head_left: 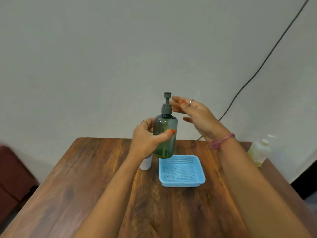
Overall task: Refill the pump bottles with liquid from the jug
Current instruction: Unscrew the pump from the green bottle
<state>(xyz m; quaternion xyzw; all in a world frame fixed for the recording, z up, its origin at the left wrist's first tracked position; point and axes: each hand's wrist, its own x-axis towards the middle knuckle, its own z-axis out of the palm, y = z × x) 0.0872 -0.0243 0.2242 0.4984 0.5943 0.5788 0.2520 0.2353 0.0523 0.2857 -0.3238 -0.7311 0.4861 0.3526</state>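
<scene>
Wooden bench [85, 186] carries a blue mesh basket [182, 170]. Above its far edge, the left hand [147, 140] holds the green pump bottle [165, 136] upright, fingers wrapped around the body. Right hand [199, 117], fingers spread wide, beside the pump head [167, 103]. A pale bottle [259, 152] stands far right.

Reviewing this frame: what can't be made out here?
- White bottle: head view, top hidden behind the left hand and wrist.
- Pale pump bottle at the table's right edge: blurred; label and fill level unreadable.
- Green bottle: liquid level unclear through tinted plastic and the thumb.
- Jug: not in view.
- Right hand: open beside the pump, contact unclear.
</scene>
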